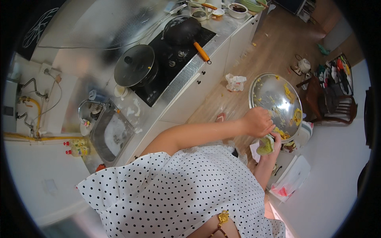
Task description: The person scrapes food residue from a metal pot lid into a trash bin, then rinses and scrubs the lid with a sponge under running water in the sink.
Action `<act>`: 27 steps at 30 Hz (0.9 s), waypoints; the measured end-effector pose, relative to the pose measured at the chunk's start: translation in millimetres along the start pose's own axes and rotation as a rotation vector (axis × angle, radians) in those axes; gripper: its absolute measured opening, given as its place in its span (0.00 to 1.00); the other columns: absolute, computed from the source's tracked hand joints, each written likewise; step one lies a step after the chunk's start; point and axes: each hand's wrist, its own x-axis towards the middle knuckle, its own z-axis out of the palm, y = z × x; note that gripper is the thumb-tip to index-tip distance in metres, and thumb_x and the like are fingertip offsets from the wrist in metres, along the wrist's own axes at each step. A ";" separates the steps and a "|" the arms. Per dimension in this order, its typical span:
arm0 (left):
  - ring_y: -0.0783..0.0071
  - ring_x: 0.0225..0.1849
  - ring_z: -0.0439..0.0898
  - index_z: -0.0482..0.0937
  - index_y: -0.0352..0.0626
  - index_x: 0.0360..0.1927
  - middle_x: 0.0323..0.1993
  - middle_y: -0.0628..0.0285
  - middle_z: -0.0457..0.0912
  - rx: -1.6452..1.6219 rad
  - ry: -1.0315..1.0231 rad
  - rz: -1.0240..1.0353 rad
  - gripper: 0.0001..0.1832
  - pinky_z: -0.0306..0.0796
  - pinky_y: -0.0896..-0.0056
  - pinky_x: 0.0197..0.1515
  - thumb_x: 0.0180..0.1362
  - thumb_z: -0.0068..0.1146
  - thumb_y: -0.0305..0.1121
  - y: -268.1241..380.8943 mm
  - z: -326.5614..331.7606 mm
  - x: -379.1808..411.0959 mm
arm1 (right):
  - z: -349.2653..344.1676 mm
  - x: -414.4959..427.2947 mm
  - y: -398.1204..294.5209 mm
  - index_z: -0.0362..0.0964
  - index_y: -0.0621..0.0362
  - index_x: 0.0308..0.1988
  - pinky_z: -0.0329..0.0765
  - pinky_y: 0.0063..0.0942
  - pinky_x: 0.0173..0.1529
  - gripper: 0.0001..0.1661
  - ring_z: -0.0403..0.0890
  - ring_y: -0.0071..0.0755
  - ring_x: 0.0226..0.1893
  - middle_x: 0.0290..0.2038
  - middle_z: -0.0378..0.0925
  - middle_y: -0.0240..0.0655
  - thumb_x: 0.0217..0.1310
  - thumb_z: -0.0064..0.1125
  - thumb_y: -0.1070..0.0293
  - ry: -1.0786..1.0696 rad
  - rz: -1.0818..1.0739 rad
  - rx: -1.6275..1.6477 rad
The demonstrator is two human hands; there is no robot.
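My left hand (258,122) is closed in a fist in front of a round shiny metal tray (273,102). Yellow food scraps are smeared over the tray. Whether the fist grips anything is hidden by its own fingers. Just below it, my right hand (277,144) is wrapped around a yellow-green cloth or sponge (265,145). The two hands meet, or nearly so, at the tray's near rim.
A sink (113,134) with suds is on the left. On the black cooktop (172,64) sit a lidded pan (135,67) and a wok (182,31) with an orange handle. A crumpled bag (235,82) lies on the floor. A wooden chair (333,104) stands at right.
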 end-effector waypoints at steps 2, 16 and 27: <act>0.68 0.20 0.71 0.72 0.46 0.10 0.14 0.65 0.71 -0.018 0.024 -0.003 0.14 0.64 0.67 0.23 0.46 0.55 0.36 -25.2 15.7 19.1 | -2.5 40.8 -13.3 0.70 0.57 0.26 0.74 0.27 0.28 0.05 0.76 0.32 0.25 0.24 0.74 0.33 0.49 0.52 0.68 0.037 -0.046 0.001; 0.67 0.24 0.71 0.74 0.46 0.12 0.16 0.66 0.72 -0.039 -0.011 -0.073 0.13 0.64 0.66 0.26 0.46 0.56 0.39 -182.5 104.9 155.2 | 96.9 195.3 -143.1 0.70 0.57 0.27 0.73 0.25 0.28 0.06 0.76 0.30 0.25 0.25 0.74 0.32 0.49 0.49 0.67 0.065 -0.032 -0.037; 0.67 0.25 0.70 0.73 0.46 0.12 0.17 0.65 0.71 0.067 -0.046 -0.085 0.14 0.63 0.67 0.27 0.44 0.57 0.42 -245.1 231.7 287.1 | 104.1 325.8 -301.1 0.68 0.58 0.27 0.74 0.26 0.30 0.05 0.76 0.31 0.25 0.24 0.73 0.33 0.47 0.50 0.69 0.011 -0.014 -0.096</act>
